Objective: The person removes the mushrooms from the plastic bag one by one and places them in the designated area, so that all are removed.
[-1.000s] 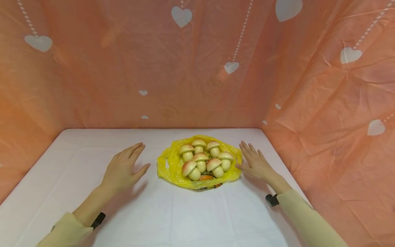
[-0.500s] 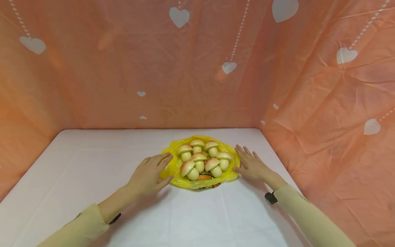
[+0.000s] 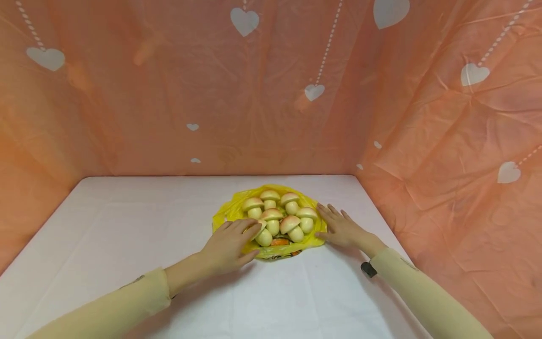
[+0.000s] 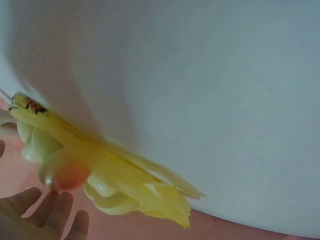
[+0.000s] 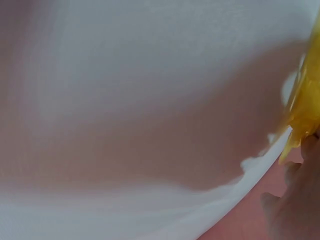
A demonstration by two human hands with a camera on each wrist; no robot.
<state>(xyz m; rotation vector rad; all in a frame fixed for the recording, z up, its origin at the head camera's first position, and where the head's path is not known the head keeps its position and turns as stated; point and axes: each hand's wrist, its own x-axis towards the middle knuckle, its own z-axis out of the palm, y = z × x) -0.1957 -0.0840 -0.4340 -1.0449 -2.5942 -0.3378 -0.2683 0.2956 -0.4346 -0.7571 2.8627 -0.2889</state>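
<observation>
Several toy mushrooms with cream stems and pinkish-cream caps lie on a spread yellow plastic bag (image 3: 228, 209) in the head view. Over the bag's front left part reaches my left hand (image 3: 228, 246), its fingers spread and slightly bent, partly covering the front left mushroom (image 3: 265, 238). In the left wrist view, those fingertips are close to a red-tinged cap (image 4: 72, 174); whether they touch it I cannot tell. My right hand (image 3: 342, 229) is at the bag's right edge with fingers extended. The right wrist view shows its fingers beside yellow plastic (image 5: 307, 107).
A white-covered table (image 3: 127, 216) carries the bag near its middle. Orange curtains with pale hearts (image 3: 244, 21) stand behind it and along both sides. Orange and black print (image 3: 279, 242) shows on the bag's front.
My left hand has moved right, from beside the bag to over its left part and the front left mushroom. My right hand has shifted slightly left, staying by the bag's right edge.
</observation>
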